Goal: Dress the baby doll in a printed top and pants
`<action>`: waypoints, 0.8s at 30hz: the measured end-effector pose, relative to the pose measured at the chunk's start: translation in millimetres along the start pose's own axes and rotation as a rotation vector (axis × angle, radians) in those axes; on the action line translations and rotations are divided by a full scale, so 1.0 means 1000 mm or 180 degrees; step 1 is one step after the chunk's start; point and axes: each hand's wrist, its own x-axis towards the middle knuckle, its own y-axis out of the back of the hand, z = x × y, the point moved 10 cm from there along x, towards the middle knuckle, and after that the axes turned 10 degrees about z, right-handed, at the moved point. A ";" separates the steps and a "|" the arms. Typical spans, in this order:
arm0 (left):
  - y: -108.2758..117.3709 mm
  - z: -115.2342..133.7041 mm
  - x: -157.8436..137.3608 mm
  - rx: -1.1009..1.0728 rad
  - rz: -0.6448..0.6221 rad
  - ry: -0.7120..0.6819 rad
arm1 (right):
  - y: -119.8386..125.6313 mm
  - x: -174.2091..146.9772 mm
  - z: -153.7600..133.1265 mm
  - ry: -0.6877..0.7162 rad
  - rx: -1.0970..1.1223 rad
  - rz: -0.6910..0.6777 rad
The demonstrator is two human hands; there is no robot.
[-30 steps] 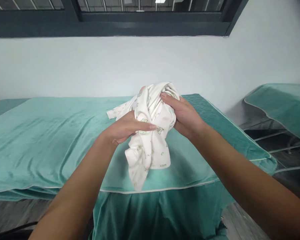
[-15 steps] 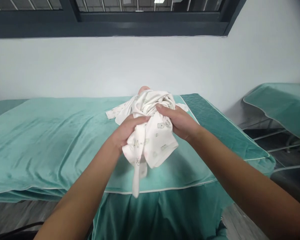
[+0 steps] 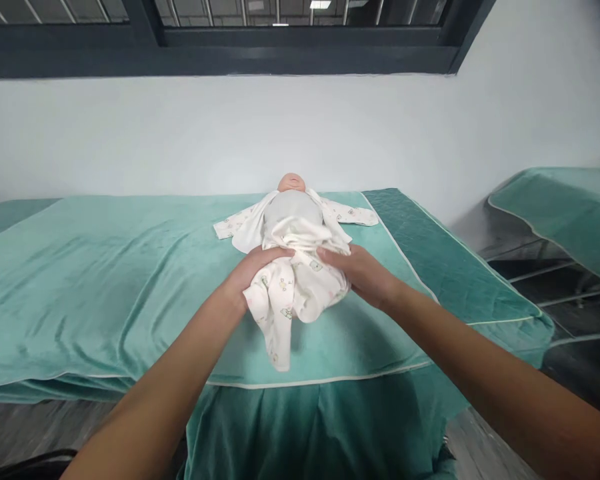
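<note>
A baby doll (image 3: 293,204) lies on its back on the green-covered bed, its head toward the wall. Under it spreads an open white printed baby jacket (image 3: 247,223), sleeves out to both sides. Bunched white printed baby trousers (image 3: 300,233) are gathered around the doll's lower body, one trouser leg hanging toward me. My left hand (image 3: 257,270) grips their left side, thumb on top. On the right side my right hand (image 3: 357,270) holds the same cloth, thumb also on top. The doll's legs are hidden in the cloth.
The teal bed cover (image 3: 105,287) has wrinkles on the left and a white-piped front edge. A second green-covered bed (image 3: 565,213) with metal rails stands at the right. Behind are a white wall (image 3: 180,133) and a dark-framed barred window (image 3: 300,57).
Both hands have lowered the bunched trousers toward me, off the doll's chest. The doll's head, grey torso and right-side jacket sleeve now show.
</note>
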 end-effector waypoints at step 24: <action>-0.028 -0.027 -0.013 0.2880 -0.0367 -0.0910 | 0.026 -0.026 0.084 0.0314 -0.0734 0.0574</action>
